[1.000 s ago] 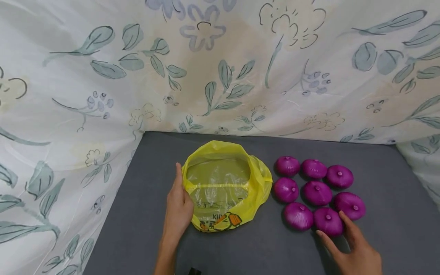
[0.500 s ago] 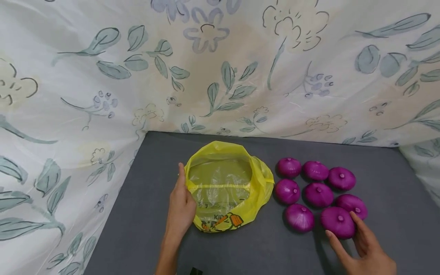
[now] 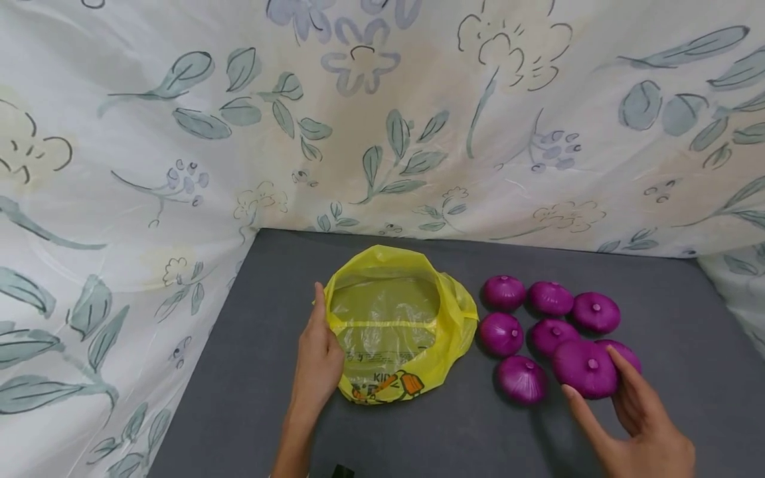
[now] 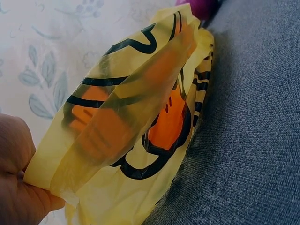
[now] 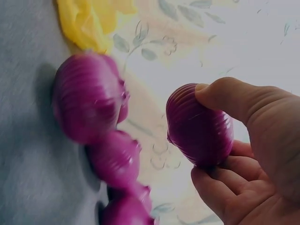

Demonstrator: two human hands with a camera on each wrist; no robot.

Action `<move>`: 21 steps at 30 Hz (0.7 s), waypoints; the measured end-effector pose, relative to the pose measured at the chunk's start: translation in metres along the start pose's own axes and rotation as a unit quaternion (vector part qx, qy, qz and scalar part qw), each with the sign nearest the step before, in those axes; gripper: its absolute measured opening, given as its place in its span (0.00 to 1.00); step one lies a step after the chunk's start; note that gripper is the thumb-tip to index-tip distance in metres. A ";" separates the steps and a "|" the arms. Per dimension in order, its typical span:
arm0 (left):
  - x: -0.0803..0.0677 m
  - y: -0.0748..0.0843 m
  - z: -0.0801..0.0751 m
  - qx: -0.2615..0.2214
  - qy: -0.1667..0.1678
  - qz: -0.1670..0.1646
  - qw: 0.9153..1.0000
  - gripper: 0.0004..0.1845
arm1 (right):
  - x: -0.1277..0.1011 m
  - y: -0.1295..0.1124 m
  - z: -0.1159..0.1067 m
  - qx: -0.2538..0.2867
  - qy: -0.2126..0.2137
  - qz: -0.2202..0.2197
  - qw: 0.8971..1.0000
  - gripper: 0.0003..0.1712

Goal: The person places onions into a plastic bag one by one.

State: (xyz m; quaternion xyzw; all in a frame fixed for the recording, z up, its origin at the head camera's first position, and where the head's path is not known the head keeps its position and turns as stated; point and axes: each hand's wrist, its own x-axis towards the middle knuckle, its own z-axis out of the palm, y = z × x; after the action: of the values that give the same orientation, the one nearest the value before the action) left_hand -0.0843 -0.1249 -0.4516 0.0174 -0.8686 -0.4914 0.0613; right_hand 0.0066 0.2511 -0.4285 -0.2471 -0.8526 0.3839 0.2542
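A yellow plastic bag (image 3: 457,318) with printed orange-and-black drawings stands with its mouth wide open. My left hand (image 3: 321,364) grips its left rim; in the left wrist view thumb and fingers (image 4: 42,199) pinch the film. Purple onions (image 3: 522,380), shiny and flattened, stand in a loose cluster right of the bag. My right hand (image 3: 642,428) holds one onion (image 3: 584,369) between thumb and fingers. The right wrist view shows this held onion (image 5: 199,126) raised off the table, apart from the others. In the head view it partly covers the onion (image 3: 626,354) behind it.
The dark grey tabletop (image 3: 418,438) ends at a floral-patterned sheet (image 3: 370,146) that rises at the back and on the left. A small black object (image 3: 342,471) shows at the bottom edge of the head view.
My right hand has lifted the front onion out of the cluster, drawing it right and then up. The left hand keeps its hold on the bag; the view has shifted slightly.
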 end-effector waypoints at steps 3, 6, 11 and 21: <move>0.001 0.001 0.001 -0.002 -0.002 -0.001 1.000 0.43 | 0.000 -0.010 -0.001 -0.008 -0.016 0.012 1.000 0.48; 0.001 0.001 0.001 0.000 0.000 -0.003 1.000 0.43 | -0.001 -0.017 0.000 -0.016 -0.035 0.012 0.999 0.49; 0.001 0.001 0.002 0.002 0.001 -0.006 1.000 0.42 | -0.004 -0.022 0.005 0.017 -0.065 -0.044 0.997 0.51; 0.001 -0.001 0.003 0.006 0.014 0.018 1.000 0.42 | -0.006 -0.048 0.013 0.062 -0.130 -0.095 0.985 0.56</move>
State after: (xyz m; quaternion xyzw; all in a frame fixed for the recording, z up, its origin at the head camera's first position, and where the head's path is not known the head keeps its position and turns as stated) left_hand -0.0853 -0.1225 -0.4540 0.0089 -0.8706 -0.4850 0.0823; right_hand -0.0080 0.2128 -0.4003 -0.0969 -0.8726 0.4388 0.1916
